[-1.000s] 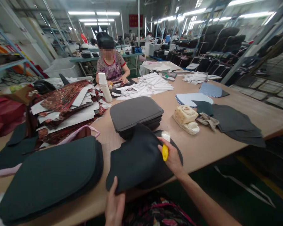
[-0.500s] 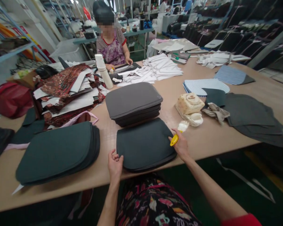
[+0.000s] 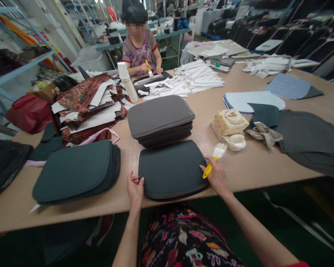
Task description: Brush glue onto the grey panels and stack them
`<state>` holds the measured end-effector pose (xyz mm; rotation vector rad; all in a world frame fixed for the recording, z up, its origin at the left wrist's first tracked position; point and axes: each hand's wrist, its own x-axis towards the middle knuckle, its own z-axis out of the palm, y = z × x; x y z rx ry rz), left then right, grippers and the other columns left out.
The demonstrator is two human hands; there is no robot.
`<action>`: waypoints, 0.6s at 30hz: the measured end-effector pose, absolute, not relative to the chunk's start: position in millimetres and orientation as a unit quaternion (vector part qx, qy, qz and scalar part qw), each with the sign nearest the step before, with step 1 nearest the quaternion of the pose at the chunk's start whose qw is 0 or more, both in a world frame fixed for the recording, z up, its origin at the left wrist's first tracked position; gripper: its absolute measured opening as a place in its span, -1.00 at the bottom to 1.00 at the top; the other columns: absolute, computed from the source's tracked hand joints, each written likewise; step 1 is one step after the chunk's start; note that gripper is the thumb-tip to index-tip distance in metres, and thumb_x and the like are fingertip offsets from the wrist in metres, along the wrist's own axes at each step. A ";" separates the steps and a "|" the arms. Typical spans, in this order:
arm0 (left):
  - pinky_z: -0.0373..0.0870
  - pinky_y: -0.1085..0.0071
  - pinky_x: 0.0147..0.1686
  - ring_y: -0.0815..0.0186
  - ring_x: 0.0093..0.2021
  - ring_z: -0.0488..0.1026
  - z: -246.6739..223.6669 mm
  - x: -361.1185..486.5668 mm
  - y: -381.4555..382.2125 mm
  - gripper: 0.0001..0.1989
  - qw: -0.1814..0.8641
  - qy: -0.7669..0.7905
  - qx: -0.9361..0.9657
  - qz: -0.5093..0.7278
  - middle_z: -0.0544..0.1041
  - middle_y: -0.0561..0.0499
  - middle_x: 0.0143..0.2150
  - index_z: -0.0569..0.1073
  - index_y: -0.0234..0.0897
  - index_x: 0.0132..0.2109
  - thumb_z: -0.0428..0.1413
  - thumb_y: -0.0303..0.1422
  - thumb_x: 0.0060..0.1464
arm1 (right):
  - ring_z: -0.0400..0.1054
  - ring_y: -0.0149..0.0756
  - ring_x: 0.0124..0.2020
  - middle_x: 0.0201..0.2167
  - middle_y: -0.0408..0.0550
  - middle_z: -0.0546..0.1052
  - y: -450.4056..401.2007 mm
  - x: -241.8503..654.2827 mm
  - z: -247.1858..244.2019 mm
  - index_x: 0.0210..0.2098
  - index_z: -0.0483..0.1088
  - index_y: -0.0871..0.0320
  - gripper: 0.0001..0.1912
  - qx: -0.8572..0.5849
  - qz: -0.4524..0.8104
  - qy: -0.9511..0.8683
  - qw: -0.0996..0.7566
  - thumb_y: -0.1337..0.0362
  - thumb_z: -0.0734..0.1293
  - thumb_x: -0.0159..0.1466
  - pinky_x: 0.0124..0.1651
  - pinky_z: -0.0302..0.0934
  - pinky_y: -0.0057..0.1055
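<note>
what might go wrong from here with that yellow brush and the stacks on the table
Brush marks: the right hand holds the yellow brush at the edge of the dark panel; if its white bristles are wet, they might smear it.

Slipping: that panel lies close to the near edge of the table, so a tug could drag it off.

Toppling: the grey stack has uneven edges and might slide if bumped.

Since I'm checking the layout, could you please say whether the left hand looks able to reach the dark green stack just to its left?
Probably yes: the left hand holds no tool, and only tabletop shows between it and the dark green stack.
</note>
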<state>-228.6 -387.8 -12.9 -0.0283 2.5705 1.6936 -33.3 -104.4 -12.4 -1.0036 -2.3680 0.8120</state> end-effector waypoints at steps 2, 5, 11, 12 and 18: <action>0.37 0.31 -0.29 0.38 -0.45 0.34 -14.5 -227.6 -388.4 -0.40 0.025 0.834 -0.004 0.551 0.36 0.09 -0.39 0.27 -0.29 -0.02 0.19 -0.24 -0.27 | 0.32 -0.11 -0.27 -0.28 0.05 0.46 -101.1 -32.0 -16.2 -0.07 0.34 0.15 -0.55 -0.353 0.283 -0.858 0.244 -0.03 0.23 0.19 -0.18 0.20 -0.22; 0.39 0.32 -0.30 0.37 -0.46 0.35 -14.3 -224.1 -389.4 -0.38 0.030 0.833 0.007 0.552 0.37 0.10 -0.41 0.25 -0.31 0.02 0.18 -0.21 -0.23 | 0.34 -0.13 -0.26 -0.26 0.07 0.45 -98.0 -31.3 -19.3 -0.05 0.32 0.17 -0.49 -0.361 0.315 -0.841 0.251 -0.08 0.22 0.19 -0.18 0.22 -0.23; 0.39 0.33 -0.30 0.35 -0.45 0.35 -8.9 -210.7 -390.9 -0.37 0.037 0.852 0.010 0.522 0.36 0.10 -0.42 0.22 -0.32 0.08 0.15 -0.22 -0.18 | 0.35 -0.10 -0.22 -0.23 0.11 0.46 -99.5 -28.6 -17.7 -0.05 0.32 0.20 -0.48 -0.353 0.332 -0.845 0.227 -0.08 0.19 0.21 -0.15 0.23 -0.20; 0.40 0.30 -0.27 0.32 -0.42 0.37 -6.0 -208.9 -391.8 -0.38 0.030 0.857 0.006 0.515 0.37 0.09 -0.41 0.23 -0.32 0.07 0.15 -0.22 -0.18 | 0.35 -0.09 -0.22 -0.24 0.12 0.47 -99.0 -27.0 -14.5 -0.06 0.34 0.20 -0.50 -0.351 0.322 -0.850 0.224 -0.07 0.18 0.23 -0.15 0.23 -0.20; 0.23 -0.08 0.04 0.00 -0.03 0.35 34.4 -208.6 -396.4 -0.50 -0.073 0.867 -0.004 0.492 0.41 -0.16 -0.06 0.34 -0.24 -0.02 0.16 -0.24 -0.17 | 0.40 -0.12 -0.29 -0.20 0.06 0.51 -64.7 -20.1 63.7 0.13 0.22 0.07 -0.45 -0.370 0.328 -0.830 0.257 -0.07 0.10 0.26 -0.24 0.25 -0.21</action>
